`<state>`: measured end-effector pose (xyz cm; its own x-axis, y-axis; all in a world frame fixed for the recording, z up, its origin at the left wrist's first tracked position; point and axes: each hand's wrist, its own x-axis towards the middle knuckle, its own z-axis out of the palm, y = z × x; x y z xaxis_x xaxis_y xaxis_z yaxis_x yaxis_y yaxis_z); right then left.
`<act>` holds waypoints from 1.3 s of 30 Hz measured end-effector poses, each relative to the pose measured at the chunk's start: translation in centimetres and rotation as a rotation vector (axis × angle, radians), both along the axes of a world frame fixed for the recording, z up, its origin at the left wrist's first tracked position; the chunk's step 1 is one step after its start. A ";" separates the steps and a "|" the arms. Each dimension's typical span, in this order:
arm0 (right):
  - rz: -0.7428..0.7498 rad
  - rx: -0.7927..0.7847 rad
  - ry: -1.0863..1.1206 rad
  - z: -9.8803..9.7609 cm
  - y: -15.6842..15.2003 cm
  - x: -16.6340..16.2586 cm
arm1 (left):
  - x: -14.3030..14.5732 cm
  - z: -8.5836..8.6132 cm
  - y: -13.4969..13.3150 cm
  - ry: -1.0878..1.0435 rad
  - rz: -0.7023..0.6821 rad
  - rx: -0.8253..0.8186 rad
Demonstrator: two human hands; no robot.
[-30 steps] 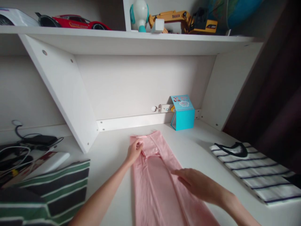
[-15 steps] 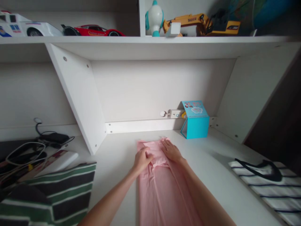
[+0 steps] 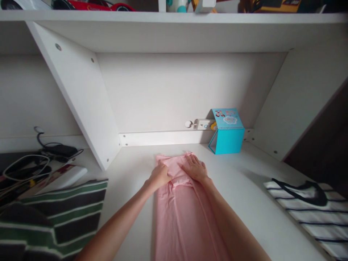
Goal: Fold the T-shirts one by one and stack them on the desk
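A pink shirt [image 3: 187, 217] lies on the white desk, its sides folded inward into a long strip running toward me. My left hand [image 3: 160, 174] is closed at the upper left part of the cloth, fingers curled under and partly hidden, with a bit of fabric seemingly gripped. On the upper right, my right hand [image 3: 195, 168] rests flat on the pink fabric, fingers stretched out. Between the hands, a folded-over layer forms a wrinkled band. The near end of the shirt runs out of view.
A green, black and white striped garment [image 3: 78, 214] lies at left, by cables and a black adapter [image 3: 61, 149]. At right is a white and navy striped shirt [image 3: 307, 210]. A blue desk calendar [image 3: 230, 140] stands by a power strip [image 3: 203, 124]. A shelf [image 3: 174, 17] with toys runs overhead.
The view has tipped downward, so less of the toy shelf shows. My left hand has curled tighter and turned on the cloth. My right hand stays flat, its fingers slightly more spread.
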<state>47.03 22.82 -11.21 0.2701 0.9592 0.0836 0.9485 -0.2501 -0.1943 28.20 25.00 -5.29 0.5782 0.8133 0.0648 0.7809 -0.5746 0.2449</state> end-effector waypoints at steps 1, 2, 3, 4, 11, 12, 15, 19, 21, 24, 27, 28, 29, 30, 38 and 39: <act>0.000 -0.006 -0.002 0.0 0.0 0.0 | 0.1 0.1 -0.1 0.008 0.001 0.073; 0.001 -0.012 -0.004 0.1 0.0 0.0 | 0.1 0.0 -0.2 -0.007 -0.015 0.153; 0.002 -0.018 -0.007 0.1 0.1 0.0 | 0.2 -0.3 -0.1 -0.033 -0.047 0.221; 0.003 -0.023 -0.009 0.1 0.1 0.0 | 0.3 -0.9 0.0 -0.055 -0.088 0.264; 0.004 -0.024 -0.026 -0.2 0.3 0.1 | 0.3 -5.7 1.2 0.029 -0.081 0.271; 0.004 -0.020 -0.029 -0.3 0.3 0.1 | 0.2 -5.8 1.2 0.032 -0.072 0.283; 0.018 -0.005 -0.037 -0.4 0.2 0.3 | 0.1 -5.6 1.0 0.034 -0.067 0.313; 0.068 0.002 -0.038 0.0 -0.2 0.6 | 0.2 -5.6 0.9 0.046 -0.052 0.317; 0.096 -0.004 -0.038 0.3 -0.8 0.5 | 0.2 -5.7 1.0 0.053 -0.054 0.306; 0.152 -0.022 -0.042 0.9 -2.7 0.4 | 0.1 -5.9 1.3 0.046 -0.052 0.267; 0.224 -0.049 -0.056 1.2 -6.6 0.2 | 0.1 -5.9 1.5 0.028 -0.053 0.208; 0.246 -0.059 -0.062 1.3 -8.4 0.1 | 0.1 -5.8 1.5 0.025 -0.055 0.188; 0.266 -0.069 -0.065 1.4 -10.4 0.0 | 0.1 -5.7 1.6 0.026 -0.056 0.168; 0.281 -0.082 -0.062 1.5 -12.5 -0.2 | 0.2 -5.6 1.6 0.029 -0.059 0.149; 0.381 -0.008 -0.071 0.1 -28.3 -2.0 | 0.3 -4.9 1.5 0.050 -0.058 0.056; 0.392 0.012 -0.083 -0.4 -29.5 -2.0 | 0.3 -4.7 1.4 0.055 -0.059 0.033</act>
